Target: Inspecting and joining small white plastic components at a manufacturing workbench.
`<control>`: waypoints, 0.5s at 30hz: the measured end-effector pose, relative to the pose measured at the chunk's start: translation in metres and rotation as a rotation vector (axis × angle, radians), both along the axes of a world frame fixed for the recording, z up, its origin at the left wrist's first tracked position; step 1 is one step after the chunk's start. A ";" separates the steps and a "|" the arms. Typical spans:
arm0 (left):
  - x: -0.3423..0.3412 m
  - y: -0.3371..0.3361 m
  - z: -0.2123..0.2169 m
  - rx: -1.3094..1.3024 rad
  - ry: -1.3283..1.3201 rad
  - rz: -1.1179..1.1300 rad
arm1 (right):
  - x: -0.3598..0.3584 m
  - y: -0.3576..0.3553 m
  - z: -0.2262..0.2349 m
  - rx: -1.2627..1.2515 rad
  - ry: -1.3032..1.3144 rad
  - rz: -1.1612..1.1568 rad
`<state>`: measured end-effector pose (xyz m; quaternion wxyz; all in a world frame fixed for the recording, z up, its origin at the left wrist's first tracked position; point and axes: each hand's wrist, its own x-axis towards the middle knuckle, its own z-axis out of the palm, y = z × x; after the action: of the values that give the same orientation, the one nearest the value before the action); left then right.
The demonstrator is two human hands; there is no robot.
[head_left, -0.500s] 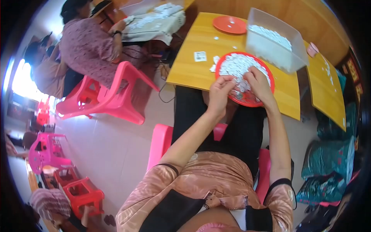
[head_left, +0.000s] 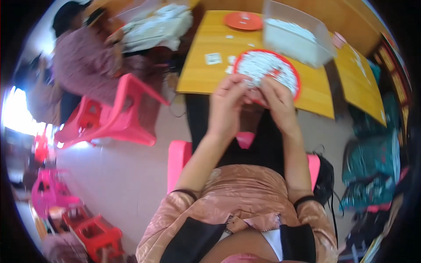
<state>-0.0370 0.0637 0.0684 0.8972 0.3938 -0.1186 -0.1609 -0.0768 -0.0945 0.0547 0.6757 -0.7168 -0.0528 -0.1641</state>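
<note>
A red round plate (head_left: 298,82) heaped with small white pieces (head_left: 258,62) sits at the near edge of the yellow table (head_left: 191,79). My left hand (head_left: 229,100) and my right hand (head_left: 279,100) are raised close together at the plate's near rim, between it and me. Both have thumb and fingers pinched together. Something small and pale seems to be between the fingertips, but blur hides what it is. A patch of red plate bottom shows through the pile beside my right fingers.
Behind the plate stands a see-through bin (head_left: 287,46) of white pieces, with a red-orange plate (head_left: 243,21) to its left. A small white card (head_left: 213,58) lies on the table. Pink chairs (head_left: 118,118) and a seated person (head_left: 85,65) are at left; green bags (head_left: 368,162) at right.
Both hands have drawn back from over the plate toward me, and their fingertips have come closer together. A red gap now shows in the pile. The whole view has shifted somewhat.
</note>
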 end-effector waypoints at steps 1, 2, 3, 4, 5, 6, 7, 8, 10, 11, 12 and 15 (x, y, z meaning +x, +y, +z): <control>0.000 -0.003 -0.003 0.012 -0.003 0.011 | -0.005 -0.004 -0.001 0.116 0.042 -0.005; -0.002 -0.005 -0.006 0.033 -0.017 0.034 | -0.007 -0.007 -0.002 0.236 0.071 0.001; -0.004 -0.013 -0.010 0.061 -0.022 0.042 | -0.009 -0.019 -0.009 0.313 0.072 0.030; -0.011 -0.019 -0.009 0.087 -0.028 0.056 | -0.013 -0.024 -0.009 0.398 0.074 0.070; -0.016 -0.027 -0.012 0.120 -0.055 0.068 | -0.019 -0.027 -0.005 0.445 0.065 0.022; -0.021 -0.033 -0.014 0.156 -0.084 0.085 | -0.024 -0.027 0.000 0.462 0.088 0.000; -0.025 -0.040 -0.014 0.206 -0.103 0.114 | -0.028 -0.030 0.002 0.481 0.109 -0.017; -0.027 -0.046 -0.014 0.257 -0.125 0.147 | -0.030 -0.039 -0.007 0.429 0.064 0.035; -0.024 -0.051 -0.021 0.268 -0.174 0.182 | -0.032 -0.047 -0.011 0.428 0.082 0.063; -0.022 -0.052 -0.026 0.268 -0.208 0.205 | -0.032 -0.050 -0.013 0.424 0.097 0.106; -0.022 -0.054 -0.028 0.290 -0.214 0.229 | -0.033 -0.053 -0.014 0.440 0.120 0.112; -0.026 -0.057 -0.027 0.313 -0.257 0.257 | -0.036 -0.055 -0.012 0.503 0.147 0.104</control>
<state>-0.0629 0.0064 0.0410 0.8159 0.5572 -0.1543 -0.0102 -0.1130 -0.1495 0.0427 0.8420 -0.5327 0.0020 -0.0848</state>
